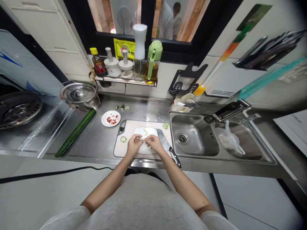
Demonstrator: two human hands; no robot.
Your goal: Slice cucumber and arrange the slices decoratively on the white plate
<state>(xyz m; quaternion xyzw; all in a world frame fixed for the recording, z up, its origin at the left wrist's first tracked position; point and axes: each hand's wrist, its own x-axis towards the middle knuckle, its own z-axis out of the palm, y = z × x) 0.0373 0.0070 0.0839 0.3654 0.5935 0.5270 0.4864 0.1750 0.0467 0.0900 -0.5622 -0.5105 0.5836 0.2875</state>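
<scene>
Both hands meet over a white plate that lies on the pale cutting board. My left hand is closed in a pinch, with a small pale-green cucumber slice at its fingertips. From the other side, my right hand pinches at the same slice; its fingertips partly hide it. Just beyond them, a curved cucumber strip rests on the plate. To the right lies a kitchen knife, its blade reaching under the plate's right side. Cucumber slices sit at the board's left, with others at its upper right corner.
A small plate of red bits stands left of the board, near a whole cucumber and a lidded steel pot. Cucumber ends lie behind. A double sink is at right. Seasoning bottles fill a wall rack.
</scene>
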